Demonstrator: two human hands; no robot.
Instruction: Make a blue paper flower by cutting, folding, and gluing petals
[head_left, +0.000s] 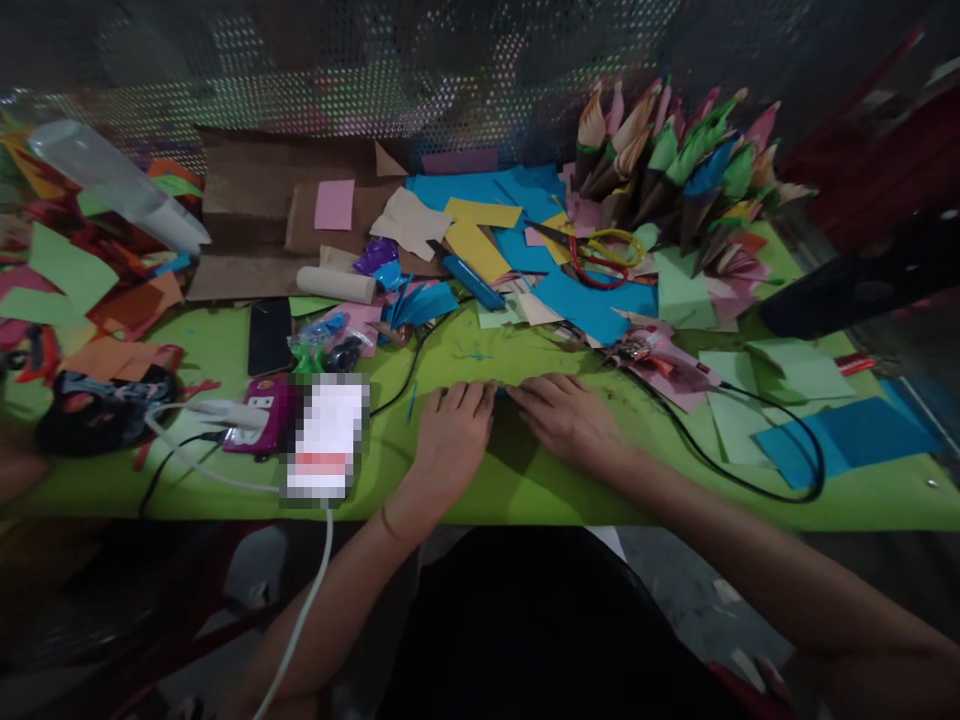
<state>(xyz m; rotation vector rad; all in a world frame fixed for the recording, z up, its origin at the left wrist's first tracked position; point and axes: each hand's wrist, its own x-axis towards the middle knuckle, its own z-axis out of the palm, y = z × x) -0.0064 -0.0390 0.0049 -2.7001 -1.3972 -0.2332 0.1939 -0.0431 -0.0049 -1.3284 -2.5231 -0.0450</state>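
My left hand point(454, 432) rests low over the green tabletop, fingers bent and held together. Opposite it, my right hand point(566, 418) comes in from the right with its fingers closed and pointing left. The fingertips of both hands nearly meet at a small dark bluish piece point(503, 389); most of it is hidden, so its kind cannot be told. Just beyond the hands, tiny blue scraps point(476, 354) lie on the green cover. A blue-handled cutter point(474, 282) lies farther back, close to red-handled scissors point(596, 265).
A lit phone point(328, 435) with a white cable is left of my hands, beside a purple power strip point(259, 415). Coloured paper point(487, 205) covers the back. Rolled paper cones point(675, 160) stand back right. A black cable point(814, 470) loops at right.
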